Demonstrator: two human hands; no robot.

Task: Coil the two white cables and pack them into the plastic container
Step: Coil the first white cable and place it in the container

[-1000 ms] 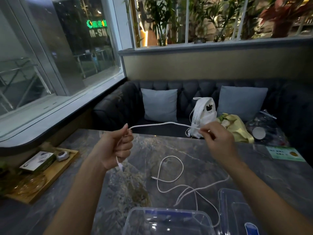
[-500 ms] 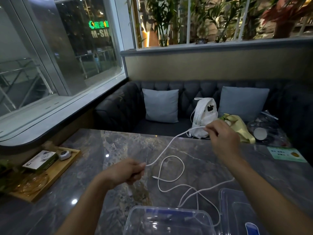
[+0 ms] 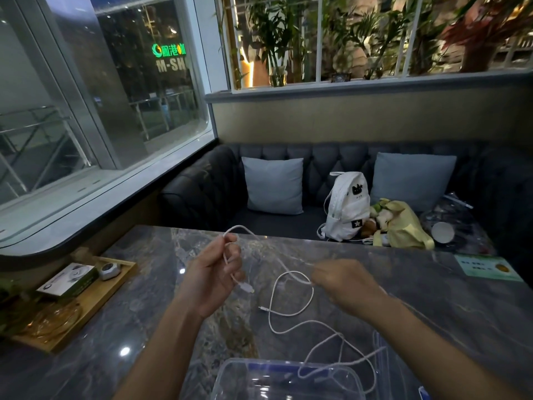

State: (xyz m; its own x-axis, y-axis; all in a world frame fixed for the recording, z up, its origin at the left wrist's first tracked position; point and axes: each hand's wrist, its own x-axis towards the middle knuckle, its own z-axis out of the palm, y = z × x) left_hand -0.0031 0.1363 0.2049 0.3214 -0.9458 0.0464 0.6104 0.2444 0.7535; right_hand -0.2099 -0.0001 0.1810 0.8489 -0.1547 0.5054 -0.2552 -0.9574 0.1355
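Head view: left hand (image 3: 213, 272) grips a cable (image 3: 234, 226) loop, right hand (image 3: 344, 282) pinches its run above the surface (image 3: 432, 313), container (image 3: 227, 376) at near edge; risk: trailing slack drags the loose loops (image 3: 313, 294) into a knot while coiling.

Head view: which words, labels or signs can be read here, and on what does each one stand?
"M-SH": white lit letters beyond the window, cut off at the right.
Green lit sign above them: Chinese characters, too blurred to read surely.
Green card on the table: too blurred.
Box on the wooden tray: print too small.
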